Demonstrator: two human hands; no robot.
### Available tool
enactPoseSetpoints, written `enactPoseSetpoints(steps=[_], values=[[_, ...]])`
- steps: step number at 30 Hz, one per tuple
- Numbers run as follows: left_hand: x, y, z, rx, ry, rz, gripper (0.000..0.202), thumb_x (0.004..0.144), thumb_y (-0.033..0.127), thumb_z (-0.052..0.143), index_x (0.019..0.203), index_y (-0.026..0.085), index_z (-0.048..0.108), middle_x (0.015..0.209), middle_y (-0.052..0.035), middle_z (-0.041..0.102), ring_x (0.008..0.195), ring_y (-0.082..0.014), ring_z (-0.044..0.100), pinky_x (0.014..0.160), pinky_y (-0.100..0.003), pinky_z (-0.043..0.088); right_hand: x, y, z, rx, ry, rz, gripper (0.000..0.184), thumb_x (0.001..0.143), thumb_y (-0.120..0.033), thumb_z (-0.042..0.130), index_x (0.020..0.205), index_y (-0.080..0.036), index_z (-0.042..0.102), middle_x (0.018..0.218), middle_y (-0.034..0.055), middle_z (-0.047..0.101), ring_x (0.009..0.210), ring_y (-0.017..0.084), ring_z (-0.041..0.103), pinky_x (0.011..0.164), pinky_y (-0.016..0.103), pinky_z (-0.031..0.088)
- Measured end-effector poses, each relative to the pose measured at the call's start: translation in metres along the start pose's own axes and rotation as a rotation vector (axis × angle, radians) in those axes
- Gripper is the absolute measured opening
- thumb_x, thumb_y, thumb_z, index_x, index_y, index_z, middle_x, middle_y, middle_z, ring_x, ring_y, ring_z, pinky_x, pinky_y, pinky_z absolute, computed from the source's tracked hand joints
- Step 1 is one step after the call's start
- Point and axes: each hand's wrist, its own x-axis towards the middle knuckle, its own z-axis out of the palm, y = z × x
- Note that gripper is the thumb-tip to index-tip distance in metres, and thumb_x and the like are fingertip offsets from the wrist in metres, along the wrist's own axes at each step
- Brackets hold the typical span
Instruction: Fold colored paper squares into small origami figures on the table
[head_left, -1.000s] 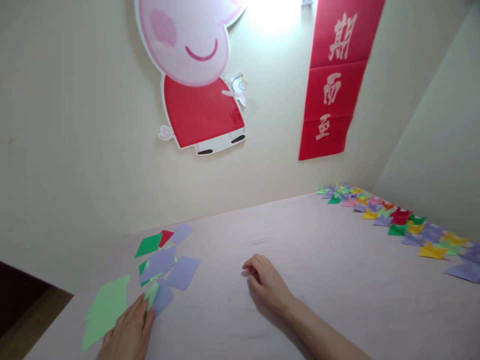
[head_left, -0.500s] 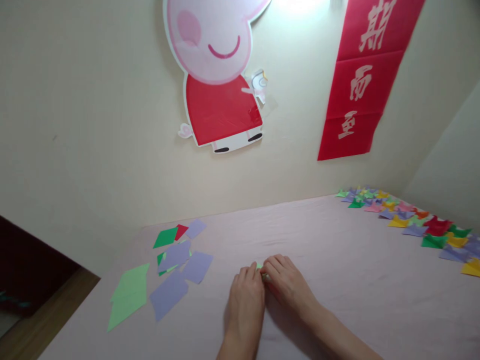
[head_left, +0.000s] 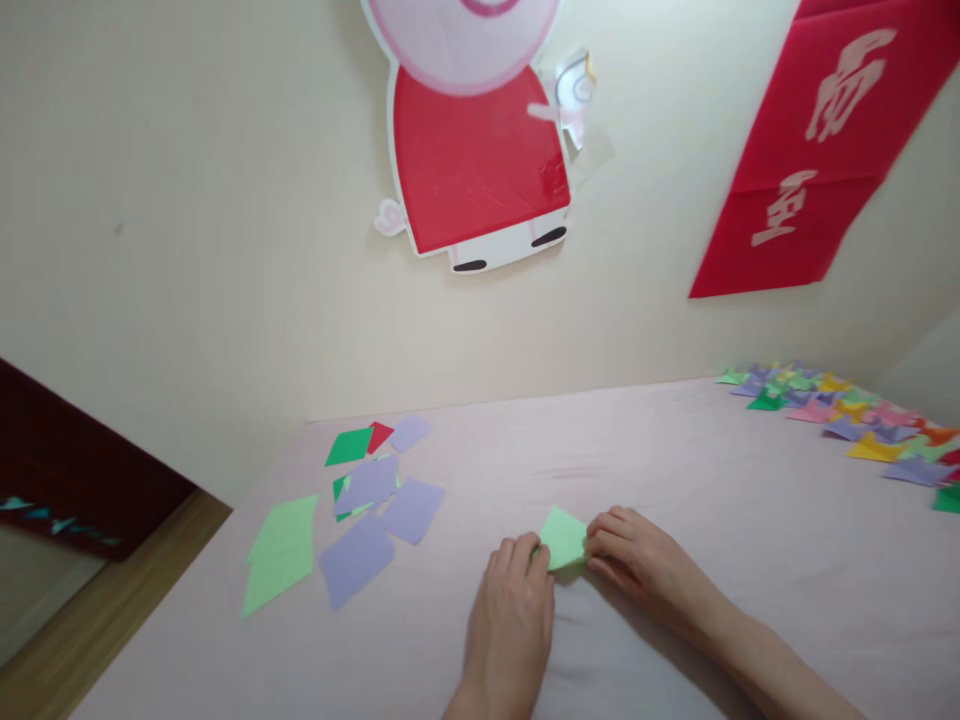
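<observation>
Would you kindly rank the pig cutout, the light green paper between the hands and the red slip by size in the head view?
1. Pig cutout, cropped at the top
2. Light green paper
3. Red slip; farther off, so true size unsure

Angular light-green paper lies between my left hand and right hand, lower centre; four-sided lilac paper sheets lie centre-left, folded multicoloured paper shapes far right.

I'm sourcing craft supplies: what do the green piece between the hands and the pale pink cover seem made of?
Green piece: probably matte paper; it looks thin, with straight edges and no shine. Pale pink cover: likely dull fabric, given its soft wrinkles.
</observation>
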Motion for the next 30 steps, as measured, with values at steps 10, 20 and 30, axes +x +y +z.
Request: enactPoseSetpoints(steps=[10, 20, 30], values=[[-0.009, -0.001, -0.003, 0.079, 0.017, 0.037, 0.055, 0.089, 0.007, 0.044, 0.142, 0.020, 0.040, 0.132, -0.0130, 0.053, 0.111, -0.0256, 0.055, 0.093, -0.043, 0.049, 0.025, -0.011, 0.009, -0.006, 0.028, 0.415, 0.015, 0.087, -0.025, 0.048, 0.075, -0.022, 0.056, 0.073, 0.0021, 0.064, 0.067, 0.018, 0.057, 0.063, 0.028, 0.040], [-0.001, -0.001, -0.002, 0.090, -0.019, 0.032, 0.049, 0.088, 0.006, 0.046, 0.134, 0.023, 0.049, 0.132, -0.0107, 0.052, 0.113, -0.0257, 0.052, 0.093, -0.043, 0.048, 0.026, -0.007, 0.017, -0.040, 0.085, 0.410, 0.009, 0.085, -0.024, 0.050, 0.082, -0.023, 0.058, 0.073, 0.0009, 0.064, 0.067, 0.018, 0.059, 0.062, 0.027, 0.039], [-0.001, -0.001, 0.001, 0.173, -0.027, 0.061, 0.050, 0.088, 0.006, 0.043, 0.135, 0.021, 0.050, 0.134, -0.0097, 0.054, 0.107, -0.0252, 0.051, 0.091, -0.042, 0.047, 0.027, -0.005, 0.020, -0.042, 0.110, 0.378, 0.011, 0.086, -0.023, 0.049, 0.081, -0.023, 0.059, 0.073, 0.0010, 0.065, 0.067, 0.018, 0.059, 0.062, 0.027, 0.039]])
